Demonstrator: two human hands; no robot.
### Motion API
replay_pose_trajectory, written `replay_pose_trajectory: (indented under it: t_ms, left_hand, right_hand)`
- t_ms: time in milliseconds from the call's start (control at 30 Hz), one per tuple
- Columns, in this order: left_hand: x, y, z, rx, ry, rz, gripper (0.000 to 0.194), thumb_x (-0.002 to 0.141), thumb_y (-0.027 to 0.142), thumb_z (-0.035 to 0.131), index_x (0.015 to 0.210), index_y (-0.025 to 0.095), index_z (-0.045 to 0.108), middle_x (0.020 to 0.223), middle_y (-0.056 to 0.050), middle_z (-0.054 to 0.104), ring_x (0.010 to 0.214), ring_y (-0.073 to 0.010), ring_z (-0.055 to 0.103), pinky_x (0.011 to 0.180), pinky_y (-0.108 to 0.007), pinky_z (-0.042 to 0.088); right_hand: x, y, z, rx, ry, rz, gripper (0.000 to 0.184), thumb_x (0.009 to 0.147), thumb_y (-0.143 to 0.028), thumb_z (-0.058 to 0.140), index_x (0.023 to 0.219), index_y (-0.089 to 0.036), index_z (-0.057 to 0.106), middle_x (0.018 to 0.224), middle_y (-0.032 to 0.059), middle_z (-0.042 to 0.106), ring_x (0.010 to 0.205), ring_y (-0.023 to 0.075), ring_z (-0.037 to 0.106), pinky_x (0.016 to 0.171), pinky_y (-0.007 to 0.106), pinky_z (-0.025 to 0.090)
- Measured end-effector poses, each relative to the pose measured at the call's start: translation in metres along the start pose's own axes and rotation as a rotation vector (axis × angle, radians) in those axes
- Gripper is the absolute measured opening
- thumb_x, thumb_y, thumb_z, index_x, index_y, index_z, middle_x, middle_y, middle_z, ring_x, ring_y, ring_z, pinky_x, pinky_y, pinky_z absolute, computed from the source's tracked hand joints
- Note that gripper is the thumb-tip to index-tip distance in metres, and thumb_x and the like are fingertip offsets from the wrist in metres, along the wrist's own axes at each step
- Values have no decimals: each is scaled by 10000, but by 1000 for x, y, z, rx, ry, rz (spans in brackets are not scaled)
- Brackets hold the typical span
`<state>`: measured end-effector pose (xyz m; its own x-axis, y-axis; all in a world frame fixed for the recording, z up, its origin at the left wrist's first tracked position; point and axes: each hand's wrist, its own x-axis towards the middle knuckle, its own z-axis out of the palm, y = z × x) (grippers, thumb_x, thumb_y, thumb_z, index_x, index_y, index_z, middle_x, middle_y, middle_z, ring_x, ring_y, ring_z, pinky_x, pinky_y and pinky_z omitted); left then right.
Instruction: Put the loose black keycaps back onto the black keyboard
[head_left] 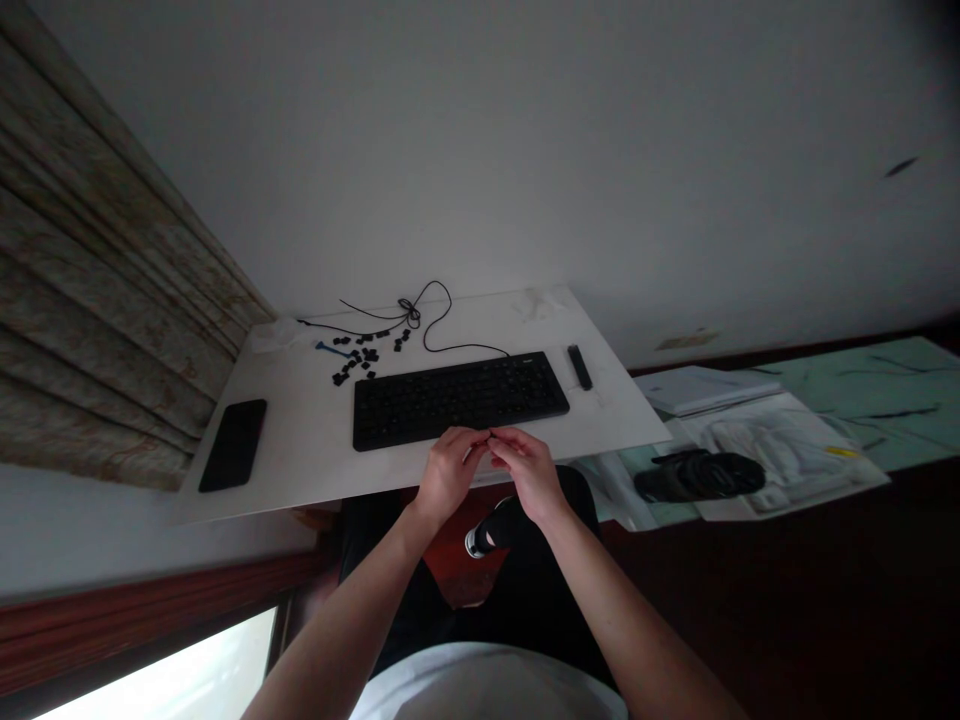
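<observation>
My left hand [448, 468] and my right hand [529, 472] meet fingertip to fingertip over the front edge of the white table, just in front of the black keyboard [457, 395]. Both are closed in a pinch. A tiny dark spot shows between the fingertips, too small to name. Behind the keyboard's left end lie several small black pieces [367, 355] that look like loose keycaps. Among them is a slim blue tool [334, 349].
The keyboard's thin black cable [411, 312] is bundled near the wall. A black phone [234, 445] lies at the table's left, clear plastic [277, 335] at the back left. Right of the keyboard is a black bar-shaped object [579, 367]. A lower marbled surface [900, 385] holds a black bag-like item [701, 475].
</observation>
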<state>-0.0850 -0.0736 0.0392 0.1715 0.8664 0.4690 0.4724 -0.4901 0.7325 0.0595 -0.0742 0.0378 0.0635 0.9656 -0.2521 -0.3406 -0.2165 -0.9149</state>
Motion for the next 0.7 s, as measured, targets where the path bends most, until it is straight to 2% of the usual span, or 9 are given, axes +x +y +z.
replay_pose_trajectory:
  t_ms: [167, 400, 700]
  left_hand:
    - [0, 0, 2, -66, -62, -54, 161, 951, 186, 581, 1059, 192, 700, 1009, -71, 685, 934, -187, 652, 839, -335, 551]
    - [0, -3, 8, -173, -28, -139, 101, 930, 194, 614, 999, 188, 687, 966, -51, 664, 825, -150, 630, 762, -293, 540]
    - [-2, -6, 9, -170, 10, -146, 106, 922, 219, 633, 1016, 194, 677, 963, -47, 662, 810, -148, 626, 745, -295, 537]
  right_hand:
    - [-1, 3, -11, -84, -20, -18, 327, 677, -429, 826, 908, -204, 773, 751, 23, 724, 631, 151, 614, 653, 315, 504]
    - [-1, 6, -17, -70, -33, -53, 410, 696, -440, 809, 1034, -213, 759, 854, 44, 745, 668, 161, 638, 688, 337, 522]
    - [-2, 4, -13, -36, -51, -58, 391, 689, -405, 816, 1031, -227, 753, 842, 27, 727, 679, 160, 630, 681, 333, 517]
